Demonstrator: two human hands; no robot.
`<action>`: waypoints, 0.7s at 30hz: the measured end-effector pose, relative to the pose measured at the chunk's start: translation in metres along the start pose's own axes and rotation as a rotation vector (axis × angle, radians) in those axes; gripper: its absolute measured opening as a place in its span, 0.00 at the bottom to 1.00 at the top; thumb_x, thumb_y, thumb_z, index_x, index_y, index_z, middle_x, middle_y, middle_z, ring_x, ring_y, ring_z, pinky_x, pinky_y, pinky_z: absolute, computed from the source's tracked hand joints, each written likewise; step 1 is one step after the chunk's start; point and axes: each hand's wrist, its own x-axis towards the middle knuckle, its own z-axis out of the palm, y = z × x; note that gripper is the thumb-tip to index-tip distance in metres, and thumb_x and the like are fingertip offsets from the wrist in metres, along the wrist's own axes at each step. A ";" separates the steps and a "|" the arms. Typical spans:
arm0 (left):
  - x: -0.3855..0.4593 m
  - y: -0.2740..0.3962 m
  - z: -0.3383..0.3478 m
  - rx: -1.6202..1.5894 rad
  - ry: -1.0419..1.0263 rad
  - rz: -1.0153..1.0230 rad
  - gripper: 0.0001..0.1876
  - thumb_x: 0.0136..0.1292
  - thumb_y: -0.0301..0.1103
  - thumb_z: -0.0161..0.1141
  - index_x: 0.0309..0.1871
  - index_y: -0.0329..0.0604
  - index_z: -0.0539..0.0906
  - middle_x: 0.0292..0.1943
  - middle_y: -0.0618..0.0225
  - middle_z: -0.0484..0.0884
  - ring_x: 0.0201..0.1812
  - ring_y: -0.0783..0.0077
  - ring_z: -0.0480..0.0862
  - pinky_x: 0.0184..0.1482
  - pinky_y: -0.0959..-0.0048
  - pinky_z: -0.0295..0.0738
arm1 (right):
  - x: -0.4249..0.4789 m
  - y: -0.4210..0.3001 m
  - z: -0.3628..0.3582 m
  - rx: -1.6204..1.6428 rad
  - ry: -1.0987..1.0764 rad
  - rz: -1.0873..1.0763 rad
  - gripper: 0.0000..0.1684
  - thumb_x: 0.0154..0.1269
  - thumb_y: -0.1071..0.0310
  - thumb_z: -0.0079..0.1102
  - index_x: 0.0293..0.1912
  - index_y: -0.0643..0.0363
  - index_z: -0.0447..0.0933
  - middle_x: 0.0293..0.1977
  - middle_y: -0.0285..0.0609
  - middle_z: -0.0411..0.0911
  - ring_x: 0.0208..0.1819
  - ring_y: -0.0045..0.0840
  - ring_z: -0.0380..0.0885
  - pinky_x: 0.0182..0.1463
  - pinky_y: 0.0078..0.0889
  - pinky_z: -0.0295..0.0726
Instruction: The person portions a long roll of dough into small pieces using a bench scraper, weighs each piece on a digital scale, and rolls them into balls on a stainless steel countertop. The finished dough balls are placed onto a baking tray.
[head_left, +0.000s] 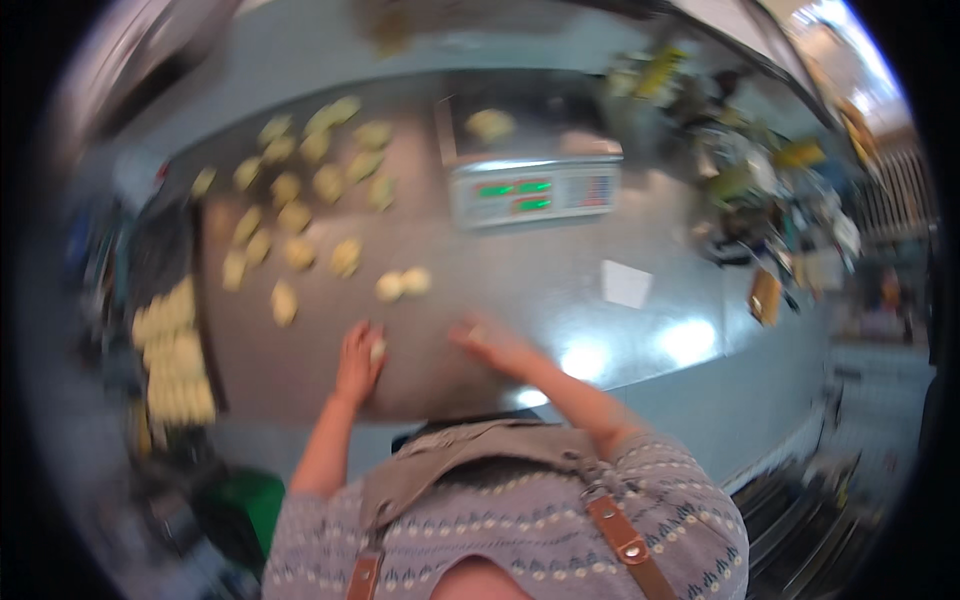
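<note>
My left hand (360, 361) rests low over the metal worktop (420, 375), its fingers curled around a small pale dough piece (377, 349). Blurred by motion, my right hand (491, 343) hovers to its right; whether anything lies under its fingers cannot be made out. Just beyond both hands, two smooth dough balls (403, 283) sit side by side, touching. Rougher dough pieces (300, 253) lie scattered in loose rows over the left half of the worktop.
A digital scale (536, 191) with a lit green display stands at the back, a dough lump (490, 125) on its platform. Right of centre lies a white card (627, 284). Cluttered bags and utensils (750, 180) crowd the right end. At left, a tray holds rows of shaped dough (176, 356).
</note>
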 end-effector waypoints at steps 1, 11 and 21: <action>-0.003 -0.004 -0.003 0.110 0.094 -0.078 0.32 0.61 0.34 0.71 0.70 0.51 0.73 0.66 0.52 0.73 0.67 0.44 0.71 0.69 0.52 0.69 | 0.000 -0.004 0.001 -0.127 0.050 0.009 0.26 0.63 0.66 0.68 0.60 0.56 0.76 0.58 0.52 0.73 0.58 0.46 0.74 0.61 0.46 0.76; 0.089 0.003 -0.014 -0.095 0.295 -0.232 0.24 0.59 0.31 0.70 0.59 0.42 0.78 0.58 0.53 0.76 0.61 0.47 0.75 0.68 0.55 0.69 | 0.098 -0.053 -0.011 -0.385 0.360 -0.040 0.33 0.55 0.70 0.76 0.60 0.54 0.75 0.54 0.50 0.73 0.57 0.49 0.72 0.62 0.47 0.75; 0.080 -0.088 -0.060 0.182 0.607 -0.603 0.30 0.62 0.40 0.69 0.67 0.46 0.74 0.63 0.49 0.74 0.65 0.45 0.73 0.70 0.49 0.65 | 0.242 -0.112 0.016 -0.524 0.273 -0.410 0.41 0.56 0.60 0.75 0.69 0.48 0.71 0.64 0.50 0.69 0.65 0.49 0.67 0.66 0.51 0.73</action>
